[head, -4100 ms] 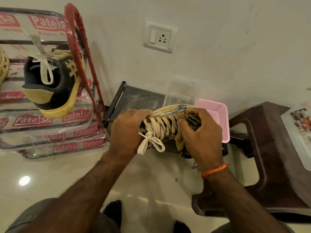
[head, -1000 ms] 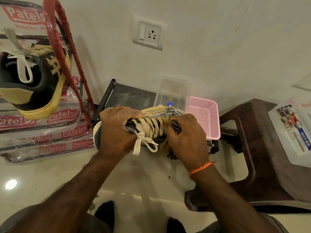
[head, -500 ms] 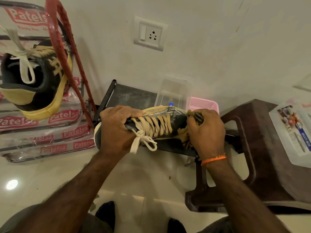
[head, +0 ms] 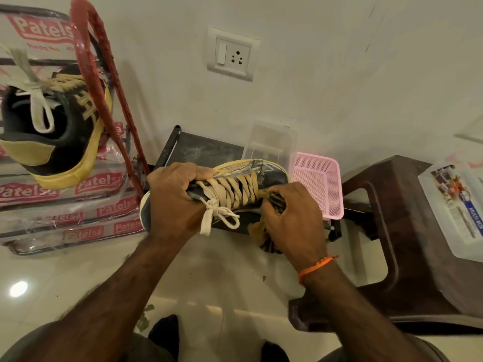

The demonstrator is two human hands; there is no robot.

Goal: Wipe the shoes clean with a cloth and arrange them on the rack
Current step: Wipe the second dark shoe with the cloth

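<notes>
A black shoe point(head: 264, 178) with a yellow sole edge and tan laces is held in the air above the floor, in front of a low dark stand point(head: 198, 150) by the wall. The heel end of it is gripped by the left hand point(head: 175, 202), fingers curled over the collar. A striped cloth point(head: 273, 202) is bunched in the right hand point(head: 292, 220), whose fingers are clamped round it; the cloth is pressed against the near side of the shoe close to the toe. The two hands are kept apart, one at each end of the shoe.

A second shoe point(head: 52, 131) of the same colours is seen on the rack point(head: 96, 74) at the left, toe pointing away, its white lace knotted. The rack's shelves are wrapped in printed plastic. A pink basket point(head: 318, 186) and a clear tub point(head: 271, 142) are noted behind the held shoe. A brown stool point(head: 407, 231) stands at the right with a lidded plastic box point(head: 454, 212) on it.
</notes>
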